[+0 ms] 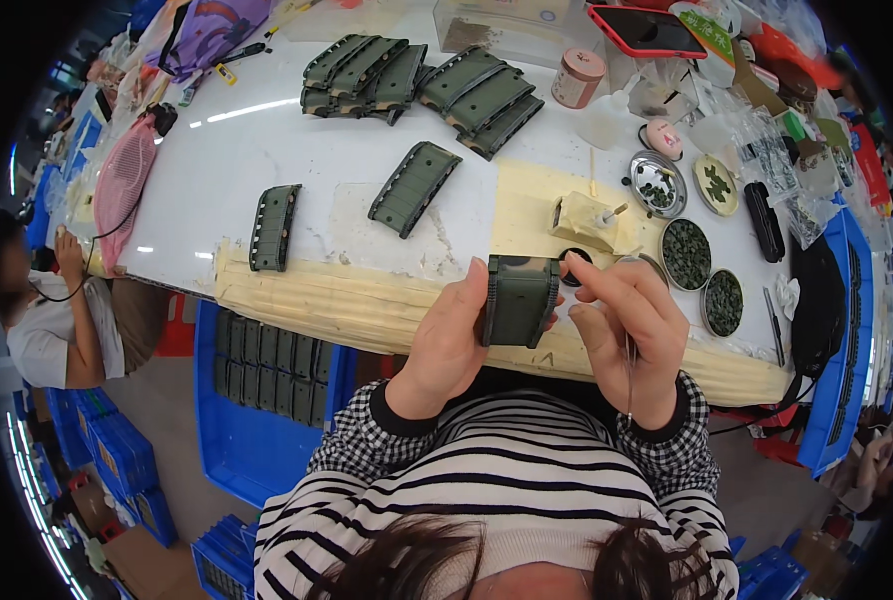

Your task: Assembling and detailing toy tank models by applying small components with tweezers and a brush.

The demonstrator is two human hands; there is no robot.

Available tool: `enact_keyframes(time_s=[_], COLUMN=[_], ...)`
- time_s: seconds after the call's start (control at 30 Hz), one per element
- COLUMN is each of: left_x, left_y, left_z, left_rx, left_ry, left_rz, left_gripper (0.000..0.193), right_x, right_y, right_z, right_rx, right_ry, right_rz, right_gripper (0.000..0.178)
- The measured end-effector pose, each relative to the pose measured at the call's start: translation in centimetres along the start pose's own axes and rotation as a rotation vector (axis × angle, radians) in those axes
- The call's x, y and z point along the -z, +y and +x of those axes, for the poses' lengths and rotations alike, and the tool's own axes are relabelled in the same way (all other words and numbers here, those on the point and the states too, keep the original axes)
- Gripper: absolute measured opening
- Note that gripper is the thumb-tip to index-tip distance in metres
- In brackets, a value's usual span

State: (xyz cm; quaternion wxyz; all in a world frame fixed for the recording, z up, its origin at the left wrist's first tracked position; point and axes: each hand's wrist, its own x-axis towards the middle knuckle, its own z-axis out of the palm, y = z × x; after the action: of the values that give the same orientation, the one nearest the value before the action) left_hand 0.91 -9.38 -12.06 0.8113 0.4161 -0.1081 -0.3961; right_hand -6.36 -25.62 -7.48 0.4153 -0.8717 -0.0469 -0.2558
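My left hand [443, 345] is closed on a curved dark-green plastic part [522, 305] with camouflage patches and ribbed edges, held upright above the table's near edge. Close to the part's right edge is my right hand [645, 325], its fingers bent. A thin metal tool [630, 375] lies along the right palm; its kind is unclear. Whether the right fingertips also pinch a small piece, I cannot make out. Beyond the hands lie two similar green parts, one in the middle [415, 189] and one farther left [275, 228].
Stacked green parts [362, 75] stand at the back. On the right are round tins of small dark-green pieces [686, 254], a metal dish [658, 184], a yellow-taped holder [584, 222] and a black case [764, 221]. A blue crate [257, 440] sits below left. Another person sits left.
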Motion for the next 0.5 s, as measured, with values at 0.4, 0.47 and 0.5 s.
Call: enact_keyframes(time_s=[0.4,0.47,0.5], left_x=[4.5,8.0,8.7], left_y=[5.3,5.6,6.2], left_z=[-2.1,-2.5,-2.8], left_rx=[-0.36,-0.53,-0.512], left_ry=[0.519,0.711,0.763], left_rz=[0.56,0.907,1.08], left_gripper=[0.065,0.06,0.056], right_x=[1.5,1.3,1.1], right_y=[1.1,1.3,1.3], right_z=[-0.5,-0.4,-0.4], right_rx=[-0.008,0.007,0.01], right_ry=[0.083,0.077,0.07], right_rz=[-0.079,-0.065,-0.065], right_gripper=[0.032,0.032,0.032])
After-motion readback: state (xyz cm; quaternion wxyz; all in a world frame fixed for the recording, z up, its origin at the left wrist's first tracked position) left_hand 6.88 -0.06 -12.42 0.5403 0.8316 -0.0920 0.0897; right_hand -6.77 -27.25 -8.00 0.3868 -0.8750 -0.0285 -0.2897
